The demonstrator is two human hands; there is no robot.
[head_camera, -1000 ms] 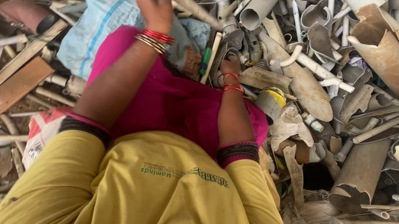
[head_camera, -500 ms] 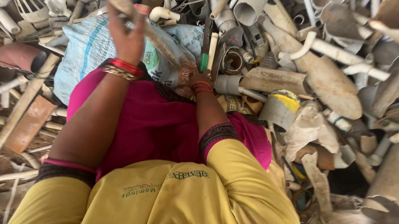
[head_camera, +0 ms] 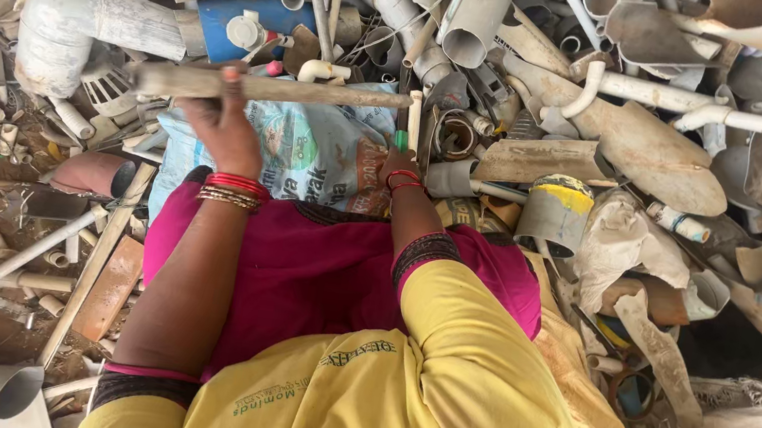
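My left hand (head_camera: 224, 125) is closed around a long, dirty pipe (head_camera: 289, 91) held level across the view, above a printed woven sack (head_camera: 316, 151). My right hand (head_camera: 402, 161) reaches down at the sack's right edge, fingers closed on a thin green-handled tool (head_camera: 402, 139) next to a narrow white pipe piece (head_camera: 414, 115). Both wrists carry red and gold bangles. My pink skirt and yellow top fill the lower middle.
Broken grey and white plastic pipes lie heaped all around. A large elbow pipe (head_camera: 82, 23) sits upper left, a blue container (head_camera: 248, 28) behind the sack, a yellow-rimmed pipe stub (head_camera: 555, 210) to the right. Thin pipes and wooden slats (head_camera: 106, 256) lie at left.
My left hand has swung the long pipe from a slant to level over the sack. My right hand stays low at the sack's right edge. The camera has tilted further forward.
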